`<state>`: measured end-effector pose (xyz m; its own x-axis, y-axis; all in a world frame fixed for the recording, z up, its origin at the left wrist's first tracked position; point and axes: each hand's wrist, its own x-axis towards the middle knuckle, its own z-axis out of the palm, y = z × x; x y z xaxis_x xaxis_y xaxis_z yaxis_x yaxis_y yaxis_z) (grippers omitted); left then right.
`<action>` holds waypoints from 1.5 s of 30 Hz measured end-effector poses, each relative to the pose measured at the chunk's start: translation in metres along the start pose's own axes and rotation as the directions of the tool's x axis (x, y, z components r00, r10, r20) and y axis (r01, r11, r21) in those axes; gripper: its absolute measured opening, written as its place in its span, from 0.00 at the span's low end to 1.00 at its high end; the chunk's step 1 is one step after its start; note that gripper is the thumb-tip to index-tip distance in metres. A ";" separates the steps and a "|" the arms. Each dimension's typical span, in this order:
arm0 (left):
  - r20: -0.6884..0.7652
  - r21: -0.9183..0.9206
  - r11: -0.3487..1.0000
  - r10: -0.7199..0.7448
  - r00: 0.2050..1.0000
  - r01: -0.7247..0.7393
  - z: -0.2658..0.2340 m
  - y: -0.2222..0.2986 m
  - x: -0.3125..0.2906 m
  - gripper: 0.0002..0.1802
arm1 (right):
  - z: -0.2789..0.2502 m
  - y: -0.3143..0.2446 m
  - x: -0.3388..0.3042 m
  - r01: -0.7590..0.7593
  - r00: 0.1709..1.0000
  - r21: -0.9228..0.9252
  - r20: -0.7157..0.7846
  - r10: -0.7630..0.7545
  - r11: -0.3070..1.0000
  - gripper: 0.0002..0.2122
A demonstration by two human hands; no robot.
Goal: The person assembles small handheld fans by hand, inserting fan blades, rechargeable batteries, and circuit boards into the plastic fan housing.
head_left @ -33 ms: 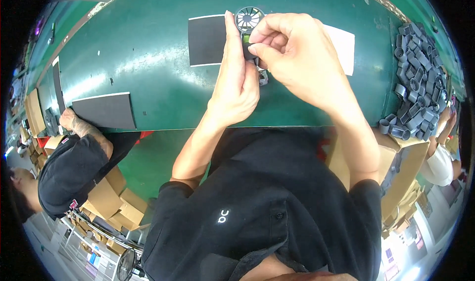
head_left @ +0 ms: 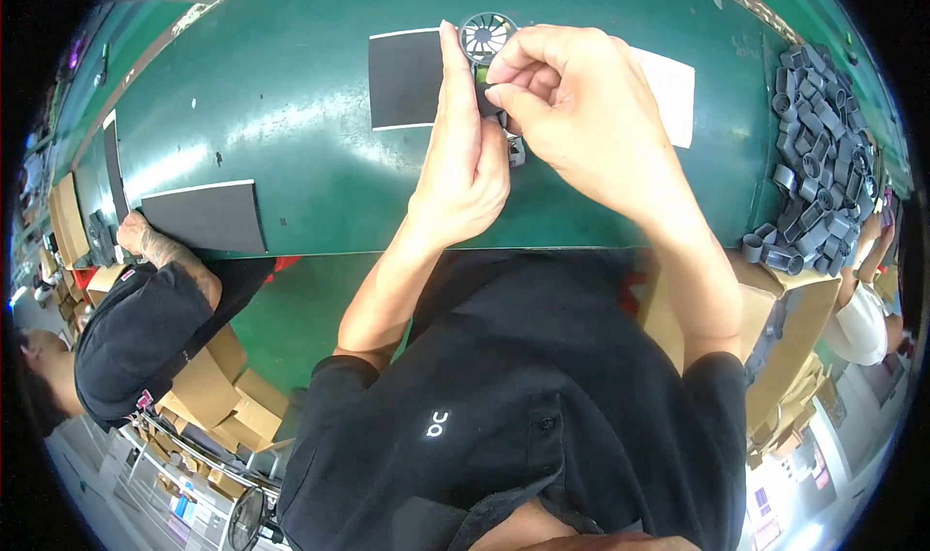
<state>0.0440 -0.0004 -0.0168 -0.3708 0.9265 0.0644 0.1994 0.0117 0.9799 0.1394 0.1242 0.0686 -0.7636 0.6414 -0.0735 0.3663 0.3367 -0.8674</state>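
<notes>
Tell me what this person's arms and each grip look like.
The left grip and right grip are bare human hands, without gloves. The forearms are bare too; no watch, cable or marking shows on them. The sleeves are short, black and plain.

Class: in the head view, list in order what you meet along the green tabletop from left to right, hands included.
Co-worker's hand → dark grey rectangular sheet → black rectangular sheet with pale edges → left hand → right hand → white rectangular sheet → heap of grey plastic pieces.
</notes>
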 end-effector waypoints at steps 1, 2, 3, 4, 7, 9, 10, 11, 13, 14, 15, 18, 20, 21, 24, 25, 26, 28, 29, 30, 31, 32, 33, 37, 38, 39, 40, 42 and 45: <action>-0.037 0.041 0.996 0.075 0.996 -0.074 0.003 0.000 0.001 0.41 | 0.002 0.001 0.000 0.046 0.998 -0.067 -0.035 -0.048 0.997 0.04; -0.070 0.084 0.986 0.152 0.986 -0.146 0.005 0.000 0.002 0.40 | 0.004 0.002 -0.001 0.089 0.993 -0.134 -0.067 -0.099 0.987 0.04; -0.070 0.085 0.986 0.152 0.986 -0.146 0.003 0.000 0.002 0.40 | 0.004 0.004 -0.001 0.090 0.993 -0.133 -0.068 -0.100 0.987 0.04; -0.031 0.080 0.993 0.086 0.996 -0.084 0.000 0.000 0.001 0.41 | 0.004 0.005 -0.002 0.120 0.988 -0.146 -0.077 -0.132 0.982 0.05; -0.003 -0.017 1.000 0.007 1.000 -0.007 0.001 0.008 0.003 0.43 | 0.003 0.018 0.000 0.145 0.987 -0.075 -0.060 -0.150 0.987 0.05; -0.008 -0.112 0.994 -0.007 1.000 0.006 0.003 0.014 0.004 0.43 | 0.002 0.024 0.002 0.137 0.990 0.009 -0.034 -0.136 0.991 0.05; -0.022 -0.110 0.993 -0.042 0.999 0.039 0.005 0.016 0.004 0.43 | 0.002 0.024 0.003 0.186 0.982 0.004 -0.041 -0.186 0.982 0.05; -0.036 -0.109 0.991 -0.077 0.996 0.072 0.005 0.016 0.005 0.42 | 0.002 0.026 0.003 0.236 0.971 -0.001 -0.048 -0.235 0.972 0.05; -0.052 -0.004 1.000 -0.007 0.999 0.006 0.007 0.004 0.003 0.42 | 0.006 0.032 0.004 0.290 0.955 -0.008 -0.060 -0.290 0.957 0.04; -0.061 0.100 0.993 0.064 0.996 -0.057 0.008 -0.001 0.003 0.42 | 0.007 0.034 0.004 0.343 0.937 -0.016 -0.070 -0.343 0.939 0.04; -0.060 0.101 0.993 0.062 0.996 -0.056 0.009 -0.001 0.005 0.42 | 0.008 0.034 0.004 0.341 0.937 -0.014 -0.071 -0.341 0.940 0.04; -0.084 0.080 0.990 0.127 0.988 -0.120 0.011 -0.002 0.009 0.41 | 0.012 0.035 0.003 0.312 0.943 -0.006 -0.120 -0.311 0.950 0.06; -0.068 0.141 0.979 0.160 0.985 -0.149 0.012 -0.005 0.009 0.42 | 0.014 0.038 0.003 0.291 0.948 0.038 -0.147 -0.283 0.956 0.06; -0.065 0.142 0.978 0.160 0.985 -0.150 0.012 -0.003 0.008 0.42 | 0.013 0.038 0.003 0.291 0.948 0.039 -0.150 -0.282 0.956 0.06; -0.088 -0.017 0.999 0.038 0.995 -0.040 0.015 0.000 0.005 0.41 | 0.007 0.041 0.002 0.250 0.963 0.035 -0.117 -0.244 0.968 0.06; -0.075 -0.008 0.999 0.038 0.996 -0.039 0.014 -0.003 0.003 0.41 | 0.005 0.044 0.004 0.212 0.976 0.096 -0.082 -0.204 0.973 0.06; -0.064 0.000 0.999 0.038 0.997 -0.038 0.014 -0.004 0.003 0.41 | 0.003 0.046 0.004 0.171 0.985 0.156 -0.043 -0.166 0.973 0.06; -0.065 -0.051 0.998 0.042 0.997 -0.045 0.015 0.002 0.003 0.41 | -0.001 0.040 0.005 0.151 0.989 0.193 -0.025 -0.149 0.970 0.05; -0.068 -0.101 0.994 0.044 0.997 -0.050 0.015 0.005 0.003 0.41 | -0.002 0.038 0.005 0.132 0.991 0.230 -0.004 -0.134 0.964 0.05; -0.065 -0.100 0.994 0.046 0.997 -0.053 0.016 0.004 0.003 0.41 | -0.001 0.039 0.005 0.133 0.991 0.230 -0.008 -0.135 0.964 0.05; -0.071 -0.024 0.998 0.048 0.996 -0.049 0.017 0.002 0.002 0.42 | 0.001 0.043 0.005 0.143 0.990 0.238 -0.034 -0.139 0.961 0.04; -0.078 0.052 0.998 0.049 0.996 -0.045 0.019 0.000 0.001 0.42 | 0.003 0.046 0.004 0.153 0.988 0.245 -0.060 -0.142 0.957 0.04; -0.077 0.054 0.998 0.050 0.996 -0.046 0.020 -0.003 0.001 0.42 | 0.006 0.047 0.003 0.153 0.988 0.246 -0.061 -0.143 0.957 0.04; -0.049 0.073 0.984 0.165 0.985 -0.161 0.020 -0.002 0.003 0.41 | 0.016 0.040 -0.007 0.165 0.968 0.099 -0.205 -0.142 0.981 0.03; -0.024 0.045 0.984 0.174 0.984 -0.173 0.020 0.000 0.003 0.41 | 0.017 0.039 -0.008 0.163 0.959 0.076 -0.244 -0.140 0.984 0.03; -0.020 0.044 0.983 0.177 0.984 -0.176 0.020 0.000 0.004 0.41 | 0.018 0.038 -0.009 0.162 0.958 0.075 -0.249 -0.139 0.984 0.03; -0.029 -0.019 0.989 0.144 0.989 -0.145 0.021 0.000 0.005 0.40 | 0.020 0.038 -0.010 0.168 0.948 0.021 -0.277 -0.156 0.986 0.02; -0.030 -0.084 0.990 0.113 0.993 -0.115 0.021 0.003 0.007 0.40 | 0.022 0.035 -0.011 0.170 0.936 -0.034 -0.308 -0.172 0.985 0.02; -0.092 -0.318 0.948 -0.045 0.995 0.013 0.021 0.013 0.004 0.37 | 0.024 0.028 -0.012 0.123 0.945 -0.046 -0.299 -0.131 0.991 0.02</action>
<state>0.0642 0.0113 -0.0078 -0.4616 0.8863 0.0373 -0.1043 -0.0960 0.9899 0.1463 0.1097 0.0332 -0.6107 0.7683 0.1916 0.2939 0.4447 -0.8461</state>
